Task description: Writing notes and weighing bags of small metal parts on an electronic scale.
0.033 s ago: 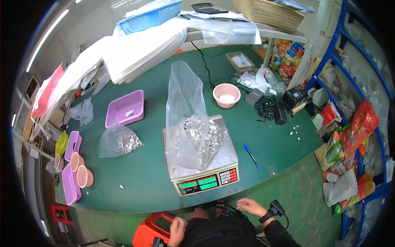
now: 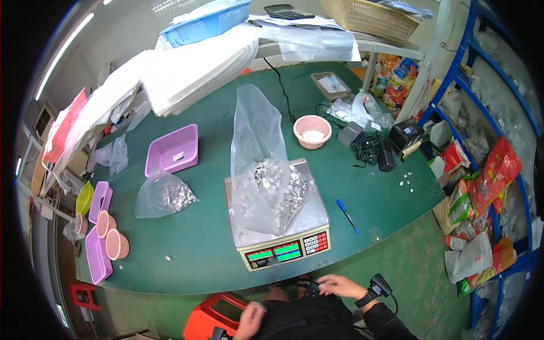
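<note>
My right hand [image 2: 341, 287] is over my lap at the bottom, fingers stretched loosely leftward with nothing seen in them. My left hand [image 2: 250, 321] is lower, beside the red stool [image 2: 198, 319]; its fingers are bent and blurred, and I see nothing in it. Both are away from the table. Beyond them stands a scale [image 2: 289, 253] with lit green displays. A tall clear plastic bag [image 2: 258, 133], partly filled with small silvery pieces [image 2: 294, 192], rests on its metal pan. A smaller bag of silvery pieces [image 2: 179, 195] lies to the left.
On the green table [image 2: 187, 249] are a purple tray [image 2: 187, 148], a pink bowl [image 2: 313, 132], a blue pen [image 2: 347, 216] and black cables with adapters [image 2: 365, 148]. More purple trays and pink cups [image 2: 117, 244] line the left edge. A blue shelf rack [image 2: 470, 45] stands right.
My right hand has shifted a little left over my lap, and my left hand a little right. The bag, scale and other table items stay in place.
</note>
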`<act>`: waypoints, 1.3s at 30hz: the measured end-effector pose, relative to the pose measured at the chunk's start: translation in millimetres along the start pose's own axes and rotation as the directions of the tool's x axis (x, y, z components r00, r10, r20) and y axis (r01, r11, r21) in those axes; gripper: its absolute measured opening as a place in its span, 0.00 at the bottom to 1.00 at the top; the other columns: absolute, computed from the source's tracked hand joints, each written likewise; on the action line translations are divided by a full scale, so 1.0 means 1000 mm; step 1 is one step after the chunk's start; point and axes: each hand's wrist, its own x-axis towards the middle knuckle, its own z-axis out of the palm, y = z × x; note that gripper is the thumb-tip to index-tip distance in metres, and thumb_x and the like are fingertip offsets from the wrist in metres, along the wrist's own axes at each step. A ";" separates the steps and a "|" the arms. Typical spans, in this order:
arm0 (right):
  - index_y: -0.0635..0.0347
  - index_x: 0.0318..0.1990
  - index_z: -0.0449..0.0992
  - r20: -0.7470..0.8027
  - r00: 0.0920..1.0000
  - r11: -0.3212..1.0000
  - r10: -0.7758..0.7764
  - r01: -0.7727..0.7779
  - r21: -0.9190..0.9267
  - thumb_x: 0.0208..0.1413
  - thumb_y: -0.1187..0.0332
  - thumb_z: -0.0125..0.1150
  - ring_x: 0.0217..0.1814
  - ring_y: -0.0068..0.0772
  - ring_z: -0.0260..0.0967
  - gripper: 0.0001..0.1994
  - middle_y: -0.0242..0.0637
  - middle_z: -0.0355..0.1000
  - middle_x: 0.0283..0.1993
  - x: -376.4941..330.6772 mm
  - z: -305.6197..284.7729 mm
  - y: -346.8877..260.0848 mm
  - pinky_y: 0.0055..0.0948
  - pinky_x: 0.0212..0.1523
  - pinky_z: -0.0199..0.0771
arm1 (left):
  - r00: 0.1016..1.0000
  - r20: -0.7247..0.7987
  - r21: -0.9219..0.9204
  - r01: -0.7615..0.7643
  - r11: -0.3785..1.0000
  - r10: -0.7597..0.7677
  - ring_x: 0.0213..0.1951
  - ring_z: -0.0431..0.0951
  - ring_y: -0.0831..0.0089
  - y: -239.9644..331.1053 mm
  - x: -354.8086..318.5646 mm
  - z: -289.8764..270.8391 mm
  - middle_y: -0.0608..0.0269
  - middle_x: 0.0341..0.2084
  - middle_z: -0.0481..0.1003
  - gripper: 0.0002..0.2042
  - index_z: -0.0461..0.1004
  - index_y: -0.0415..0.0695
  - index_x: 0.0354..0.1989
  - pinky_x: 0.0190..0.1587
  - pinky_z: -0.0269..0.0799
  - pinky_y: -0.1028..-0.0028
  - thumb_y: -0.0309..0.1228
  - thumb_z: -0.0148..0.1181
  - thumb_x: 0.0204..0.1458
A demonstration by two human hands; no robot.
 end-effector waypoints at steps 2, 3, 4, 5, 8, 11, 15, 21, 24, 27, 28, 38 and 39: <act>0.59 0.52 0.50 0.302 0.953 0.999 -0.005 0.015 -0.029 0.50 0.67 0.46 0.28 0.20 0.63 0.22 0.34 0.67 0.27 0.013 0.037 -0.053 0.17 0.30 0.64 | 0.924 0.359 0.047 -0.157 0.986 0.130 0.31 0.66 0.67 0.027 0.017 0.004 0.58 0.26 0.64 0.03 0.63 0.36 0.26 0.36 0.61 0.75 0.23 0.44 0.46; 0.56 0.52 0.53 0.323 0.946 1.000 -0.011 0.015 -0.008 0.49 0.60 0.46 0.21 0.16 0.60 0.23 0.30 0.65 0.21 0.015 0.055 -0.073 0.14 0.23 0.62 | 0.834 0.517 -0.018 -0.213 0.977 0.191 0.32 0.66 0.66 0.034 0.036 0.005 0.56 0.27 0.64 0.04 0.63 0.37 0.27 0.36 0.61 0.75 0.25 0.45 0.46; 0.56 0.50 0.56 0.281 0.957 0.997 0.078 -0.070 -0.039 0.51 0.59 0.43 0.20 0.16 0.59 0.20 0.29 0.64 0.19 0.018 0.063 -0.092 0.14 0.22 0.61 | 0.779 0.580 -0.004 -0.293 0.956 0.241 0.31 0.65 0.64 0.040 0.051 0.008 0.57 0.27 0.64 0.05 0.63 0.38 0.27 0.34 0.61 0.74 0.27 0.44 0.47; 0.56 0.49 0.59 0.275 0.958 0.997 0.082 -0.083 -0.011 0.52 0.59 0.39 0.19 0.15 0.59 0.18 0.28 0.63 0.17 0.020 0.067 -0.107 0.13 0.22 0.60 | 0.715 0.640 0.002 -0.366 0.931 0.280 0.30 0.65 0.63 0.044 0.066 0.010 0.57 0.26 0.64 0.06 0.63 0.39 0.26 0.32 0.60 0.74 0.29 0.44 0.47; 0.60 0.43 0.64 0.060 0.996 0.997 0.069 -0.068 -0.020 0.54 0.57 0.34 0.20 0.18 0.62 0.18 0.32 0.66 0.20 0.009 0.048 -0.138 0.14 0.21 0.61 | 0.712 0.667 0.171 -0.433 0.885 0.220 0.28 0.66 0.65 0.048 0.100 -0.003 0.59 0.22 0.65 0.08 0.64 0.41 0.25 0.29 0.62 0.72 0.34 0.48 0.45; 0.63 0.40 0.64 -0.351 0.854 0.923 -0.384 0.359 -0.136 0.54 0.62 0.35 0.28 0.24 0.66 0.15 0.37 0.69 0.30 0.008 0.006 -0.159 0.17 0.24 0.64 | 0.788 0.599 0.311 -0.395 0.865 0.144 0.25 0.67 0.66 0.043 0.112 -0.012 0.59 0.20 0.66 0.08 0.66 0.40 0.25 0.27 0.63 0.73 0.33 0.49 0.44; 0.63 0.36 0.66 -0.346 0.553 0.543 -0.758 0.241 -0.804 0.48 0.73 0.46 0.33 0.29 0.66 0.08 0.39 0.68 0.31 0.053 -0.082 -0.197 0.25 0.30 0.64 | 0.940 0.334 0.246 -0.165 0.955 0.076 0.23 0.68 0.66 0.023 0.119 0.004 0.60 0.20 0.67 0.08 0.68 0.41 0.32 0.27 0.64 0.75 0.29 0.50 0.44; 0.60 0.25 0.64 -0.070 0.445 0.157 -0.893 0.163 -0.974 0.36 0.77 0.51 0.30 0.41 0.60 0.06 0.39 0.65 0.25 0.204 -0.232 -0.251 0.33 0.30 0.61 | 0.918 0.253 0.181 0.264 0.947 -0.304 0.36 0.68 0.68 0.003 0.112 0.045 0.56 0.40 0.63 0.16 0.63 0.40 0.40 0.36 0.64 0.75 0.35 0.49 0.45; 0.59 0.23 0.61 0.085 0.638 0.006 -0.765 0.139 -0.990 0.33 0.78 0.49 0.31 0.44 0.59 0.06 0.41 0.61 0.20 0.262 -0.280 -0.260 0.34 0.31 0.60 | 0.919 -0.113 0.145 0.392 0.908 -0.379 0.27 0.69 0.74 0.012 0.102 0.080 0.58 0.30 0.68 0.09 0.66 0.38 0.32 0.28 0.64 0.77 0.28 0.53 0.42; 0.58 0.25 0.64 0.243 0.747 -0.164 -0.619 0.180 -0.970 0.30 0.74 0.52 0.33 0.42 0.60 0.09 0.41 0.64 0.24 0.302 -0.304 -0.259 0.33 0.32 0.60 | 0.783 -0.296 0.028 0.579 0.815 -0.547 0.25 0.68 0.74 0.023 0.096 0.104 0.58 0.24 0.69 0.09 0.66 0.38 0.31 0.27 0.64 0.77 0.30 0.53 0.42; 0.57 0.26 0.65 0.309 0.783 -0.191 -0.540 0.244 -0.951 0.29 0.73 0.53 0.35 0.41 0.61 0.10 0.41 0.64 0.27 0.312 -0.309 -0.260 0.33 0.33 0.60 | 0.753 -0.338 0.008 0.601 0.799 -0.564 0.22 0.68 0.75 0.026 0.094 0.110 0.58 0.20 0.70 0.10 0.66 0.36 0.29 0.26 0.64 0.76 0.30 0.53 0.42; 0.59 0.26 0.64 0.452 0.838 -0.273 -0.305 0.378 -0.885 0.32 0.74 0.52 0.31 0.45 0.63 0.08 0.45 0.65 0.25 0.348 -0.331 -0.257 0.35 0.34 0.61 | 0.691 -0.448 -0.087 0.597 0.797 -0.567 0.18 0.62 0.80 0.013 0.078 0.151 0.62 0.15 0.66 0.07 0.65 0.36 0.25 0.20 0.60 0.79 0.28 0.52 0.43; 0.59 0.26 0.64 0.458 0.836 -0.278 -0.302 0.383 -0.881 0.32 0.74 0.52 0.31 0.45 0.63 0.08 0.45 0.65 0.25 0.350 -0.331 -0.257 0.35 0.34 0.61 | 0.689 -0.452 -0.092 0.596 0.798 -0.567 0.18 0.62 0.80 0.012 0.078 0.152 0.62 0.15 0.66 0.07 0.65 0.36 0.25 0.20 0.60 0.79 0.28 0.52 0.43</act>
